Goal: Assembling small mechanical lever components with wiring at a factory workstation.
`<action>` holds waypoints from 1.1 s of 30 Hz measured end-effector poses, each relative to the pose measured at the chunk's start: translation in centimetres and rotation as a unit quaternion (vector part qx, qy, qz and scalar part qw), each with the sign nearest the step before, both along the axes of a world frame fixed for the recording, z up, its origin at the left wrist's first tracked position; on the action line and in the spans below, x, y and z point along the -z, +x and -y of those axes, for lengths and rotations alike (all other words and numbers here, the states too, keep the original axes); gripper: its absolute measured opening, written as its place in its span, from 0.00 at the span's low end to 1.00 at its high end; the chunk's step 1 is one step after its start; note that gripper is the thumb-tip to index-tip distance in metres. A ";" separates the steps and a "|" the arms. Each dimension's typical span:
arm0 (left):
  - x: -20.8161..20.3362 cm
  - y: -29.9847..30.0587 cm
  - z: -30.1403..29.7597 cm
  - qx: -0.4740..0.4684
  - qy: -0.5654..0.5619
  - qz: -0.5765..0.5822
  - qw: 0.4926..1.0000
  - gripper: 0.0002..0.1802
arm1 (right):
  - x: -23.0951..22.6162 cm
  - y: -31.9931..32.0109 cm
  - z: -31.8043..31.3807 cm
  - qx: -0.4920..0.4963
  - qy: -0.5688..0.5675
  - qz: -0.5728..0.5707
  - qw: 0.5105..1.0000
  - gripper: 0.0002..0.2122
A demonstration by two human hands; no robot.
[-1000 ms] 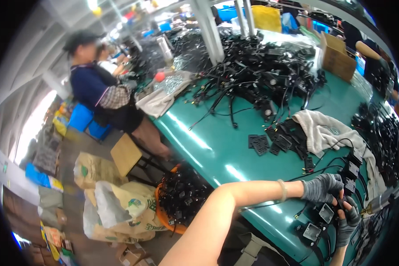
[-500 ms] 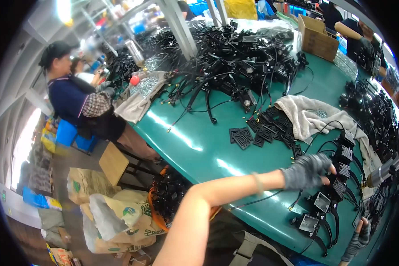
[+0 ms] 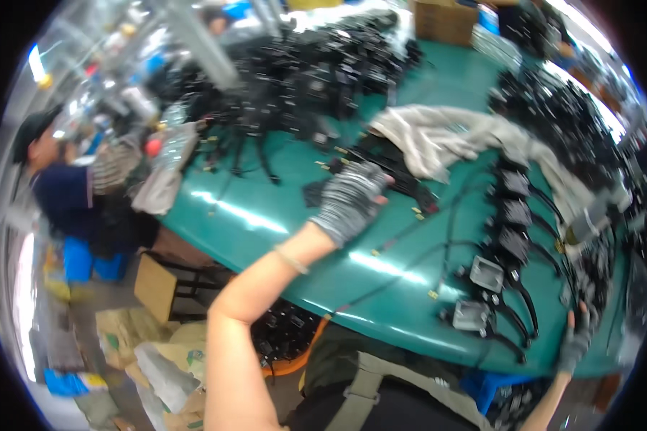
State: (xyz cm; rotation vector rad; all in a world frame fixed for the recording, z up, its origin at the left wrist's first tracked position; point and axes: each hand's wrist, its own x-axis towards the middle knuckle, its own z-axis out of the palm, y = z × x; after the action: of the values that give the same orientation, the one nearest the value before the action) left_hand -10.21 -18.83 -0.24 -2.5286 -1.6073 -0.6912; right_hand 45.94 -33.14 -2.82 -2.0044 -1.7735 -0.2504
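Observation:
My left hand, in a grey striped fingerless glove, is over a pile of black square plates. Its bare fingertips look apart, with nothing visible between them, though motion blurs them. At the right edge of the table my right hand, gloved alike, has its thumb and fingers pointing up and apart beside a heap of small metal parts. Between my hands runs a row of black lever assemblies. The two nearest have open metal boxes facing up; those farther back look covered.
A grey cloth lies beyond the plates. Tangled black lever assemblies heap up at the back, more at the far right. A metal cylindrical tool stands right of the row. Another person works at the left.
My left hand has left the lever row and moved left to the black plates. My right hand stays near the right table edge. The whole view has shifted and blurred.

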 end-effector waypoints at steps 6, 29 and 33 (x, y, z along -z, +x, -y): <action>0.2 -2.8 1.9 0.027 -0.070 0.065 0.995 0.22 | 0.3 -1.7 -1.0 0.075 -0.043 -0.168 0.982 0.14; -1.4 -3.5 1.9 0.105 -0.150 -0.006 0.983 0.11 | -2.4 -5.4 3.3 -0.030 0.020 -0.210 0.977 0.16; -1.3 -3.8 2.8 0.061 -0.114 0.073 0.989 0.10 | -4.1 -5.7 5.0 0.034 -0.098 -0.219 0.970 0.21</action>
State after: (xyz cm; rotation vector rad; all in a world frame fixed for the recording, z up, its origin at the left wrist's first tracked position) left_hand -14.05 -21.64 1.06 -2.8188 -1.6762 -0.7604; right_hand 40.24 -38.14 1.33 -2.0562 -1.4937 0.3390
